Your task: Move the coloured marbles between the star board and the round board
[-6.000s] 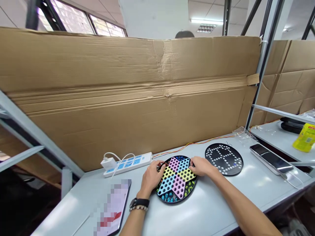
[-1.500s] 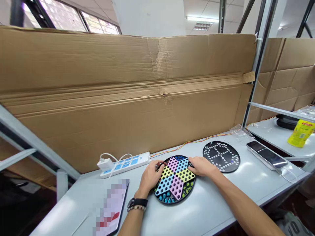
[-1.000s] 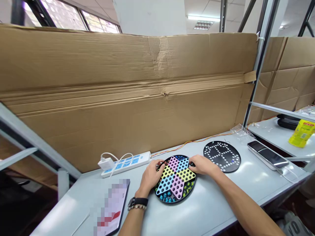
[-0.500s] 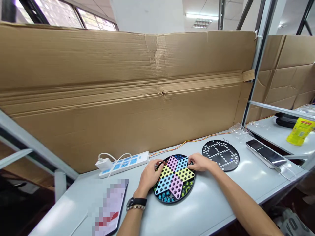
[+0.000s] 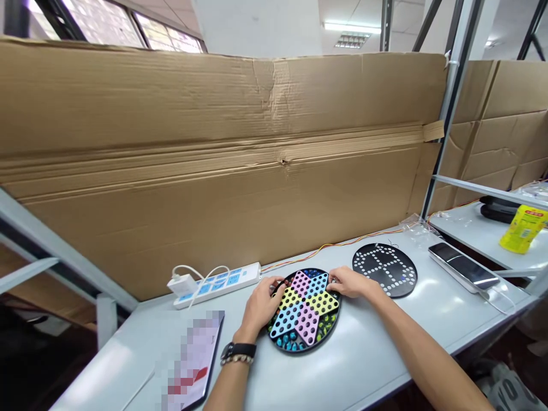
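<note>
Game board [image 5: 303, 308], 1: between my 2 hands. Left hand [image 5: 260, 304]: curled at its edge, likely to steady it. Right hand [image 5: 349, 282]: fingers bent at the opposite edge. Whether either clamps, I cannot tell. Black disc [image 5: 384, 271], 1: beyond my right hand.

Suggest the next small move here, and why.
Marbles sit around the star, whose visible holes look unfilled, so perhaps the right hand should lift one from the upper-right edge of the board, where it rests; the left hand is at the left edge. Whether the right hand already grips one is hidden.
</note>
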`<state>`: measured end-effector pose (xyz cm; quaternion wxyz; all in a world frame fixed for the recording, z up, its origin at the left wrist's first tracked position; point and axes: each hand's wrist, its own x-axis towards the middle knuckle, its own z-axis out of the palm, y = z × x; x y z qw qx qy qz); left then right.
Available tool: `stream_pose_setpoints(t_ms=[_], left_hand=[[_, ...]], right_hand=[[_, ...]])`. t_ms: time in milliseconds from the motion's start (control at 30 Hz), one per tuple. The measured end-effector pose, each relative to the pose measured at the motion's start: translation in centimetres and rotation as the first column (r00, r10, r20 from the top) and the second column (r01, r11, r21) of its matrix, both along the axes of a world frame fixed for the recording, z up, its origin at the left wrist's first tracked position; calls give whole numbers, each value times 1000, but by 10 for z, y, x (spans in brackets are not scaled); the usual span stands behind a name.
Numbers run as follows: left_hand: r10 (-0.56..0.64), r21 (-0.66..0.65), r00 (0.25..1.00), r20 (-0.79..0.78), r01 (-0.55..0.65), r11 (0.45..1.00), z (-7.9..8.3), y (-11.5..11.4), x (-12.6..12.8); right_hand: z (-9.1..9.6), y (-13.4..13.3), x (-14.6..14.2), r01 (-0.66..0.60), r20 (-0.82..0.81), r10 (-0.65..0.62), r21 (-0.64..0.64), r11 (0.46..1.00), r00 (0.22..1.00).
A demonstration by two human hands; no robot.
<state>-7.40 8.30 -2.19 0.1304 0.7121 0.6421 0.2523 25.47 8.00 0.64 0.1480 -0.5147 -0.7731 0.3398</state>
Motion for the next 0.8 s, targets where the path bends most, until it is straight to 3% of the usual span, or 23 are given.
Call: stream_pose_setpoints(t_ms=[267, 500, 600, 800], left_hand=[[8, -13, 1000, -5, -8, 1000, 2, -1, 1], [1, -18, 1000, -9, -1, 1000, 3, -1, 2], [-1, -20, 1000, -9, 1, 1000, 2, -1, 2], [3, -17, 1000, -11, -3, 1000, 1, -1, 3]], right_hand=[[-1, 6, 12, 190, -85, -182, 109, 976, 980], [-1, 11, 51, 462, 151, -494, 205, 863, 856], [-4, 12, 60, 500, 189, -539, 217, 838, 821], [-9, 15, 66, 551, 117, -592, 258, 794, 798]])
